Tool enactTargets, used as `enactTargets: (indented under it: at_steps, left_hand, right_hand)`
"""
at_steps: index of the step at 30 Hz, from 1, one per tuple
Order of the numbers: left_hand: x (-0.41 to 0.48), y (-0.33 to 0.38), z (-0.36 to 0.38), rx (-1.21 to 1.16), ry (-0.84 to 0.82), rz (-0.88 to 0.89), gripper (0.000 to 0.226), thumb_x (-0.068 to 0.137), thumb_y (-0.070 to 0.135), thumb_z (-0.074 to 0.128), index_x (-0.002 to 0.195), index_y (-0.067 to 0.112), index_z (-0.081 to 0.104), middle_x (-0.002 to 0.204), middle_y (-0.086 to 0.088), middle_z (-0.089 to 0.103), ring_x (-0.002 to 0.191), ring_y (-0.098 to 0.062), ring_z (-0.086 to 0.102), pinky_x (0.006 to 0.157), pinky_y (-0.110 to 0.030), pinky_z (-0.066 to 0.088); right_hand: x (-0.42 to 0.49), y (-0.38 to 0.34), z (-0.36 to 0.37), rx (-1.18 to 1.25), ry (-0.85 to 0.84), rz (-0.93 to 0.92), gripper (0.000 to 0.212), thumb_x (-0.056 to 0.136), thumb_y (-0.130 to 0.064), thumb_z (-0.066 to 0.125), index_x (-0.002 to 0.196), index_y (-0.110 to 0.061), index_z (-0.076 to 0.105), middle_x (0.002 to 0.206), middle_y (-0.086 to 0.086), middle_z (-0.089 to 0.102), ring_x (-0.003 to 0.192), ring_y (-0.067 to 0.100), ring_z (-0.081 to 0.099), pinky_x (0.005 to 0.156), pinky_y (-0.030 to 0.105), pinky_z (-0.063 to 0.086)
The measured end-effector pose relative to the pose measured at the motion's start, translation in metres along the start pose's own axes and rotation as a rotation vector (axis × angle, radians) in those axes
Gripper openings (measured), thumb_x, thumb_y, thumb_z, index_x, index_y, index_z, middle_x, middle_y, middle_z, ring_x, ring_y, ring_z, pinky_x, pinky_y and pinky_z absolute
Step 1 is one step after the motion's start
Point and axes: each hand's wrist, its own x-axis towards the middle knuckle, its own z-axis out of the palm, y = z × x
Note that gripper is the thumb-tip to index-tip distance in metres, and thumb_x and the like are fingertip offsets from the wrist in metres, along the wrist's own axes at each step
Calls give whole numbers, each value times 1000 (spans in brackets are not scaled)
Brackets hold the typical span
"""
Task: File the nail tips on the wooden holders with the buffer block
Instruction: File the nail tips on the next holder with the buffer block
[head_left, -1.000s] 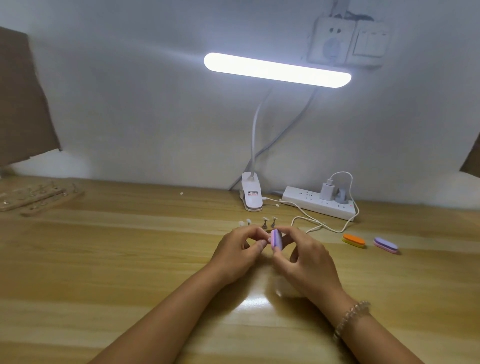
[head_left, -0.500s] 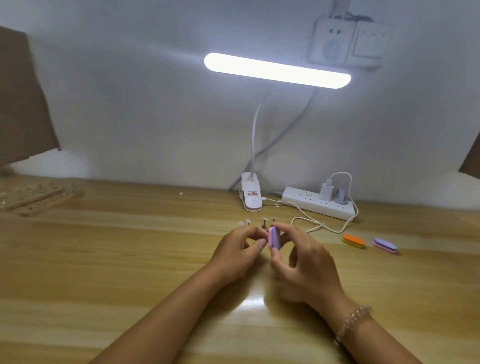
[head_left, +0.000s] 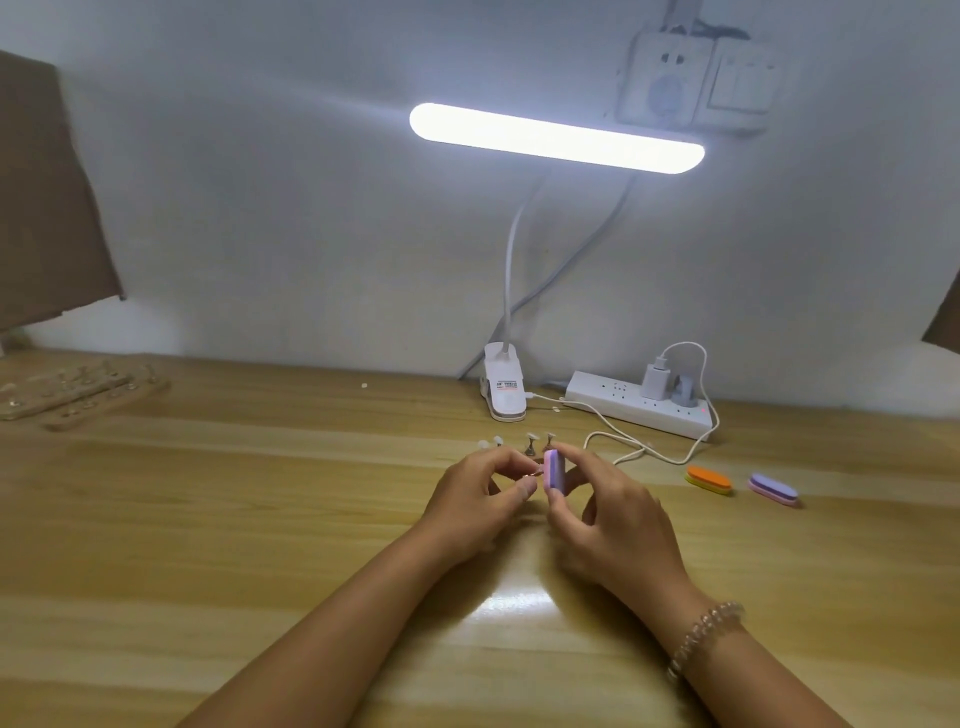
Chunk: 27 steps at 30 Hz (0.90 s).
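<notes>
My right hand (head_left: 613, 519) grips a small purple and pink buffer block (head_left: 552, 472) upright between thumb and fingers. My left hand (head_left: 478, 499) pinches a tiny nail tip on a small stand (head_left: 535, 474), held against the block's left face. Just beyond my hands several more nail tips on small stands (head_left: 530, 444) sit on the wooden table (head_left: 208, 519). Far left, wooden holders (head_left: 67, 395) with rows of pegs lie flat.
An orange buffer block (head_left: 709, 480) and a purple one (head_left: 772, 489) lie to the right. A clip lamp base (head_left: 503, 389), a white power strip (head_left: 644, 405) and a trailing white cable (head_left: 623, 447) stand at the back by the wall. The lit lamp bar (head_left: 556, 137) hangs overhead.
The buffer block in my right hand has shifted and turned slightly against the nail tip. Both hands stay in the same spot.
</notes>
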Motion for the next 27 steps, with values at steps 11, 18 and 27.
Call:
enactTargets:
  at_steps: [11, 18, 27]
  left_hand:
    - [1, 1, 0, -40, 12, 1, 20, 95, 13, 62, 90, 31, 70, 102, 7, 73, 51, -7, 44, 61, -43, 49]
    - [1, 1, 0, -39, 12, 5, 18, 95, 14, 62, 94, 29, 71, 98, 7, 72, 53, -8, 42, 62, -39, 46]
    - [1, 1, 0, -43, 16, 2, 20, 95, 13, 63, 90, 31, 70, 89, 12, 70, 51, 0, 45, 60, -32, 43]
  right_hand:
    - [-1, -1, 1, 14, -10, -4, 42, 88, -31, 66, 128, -38, 56, 93, -24, 60, 66, 5, 54, 67, 33, 51]
    - [-4, -5, 1, 22, 49, -44, 46, 84, -31, 67, 129, -35, 57, 97, -20, 63, 63, 8, 56, 61, 34, 52]
    - [-3, -1, 0, 49, 39, -21, 43, 86, -30, 67, 128, -36, 56, 98, -19, 63, 67, 9, 57, 64, 35, 52]
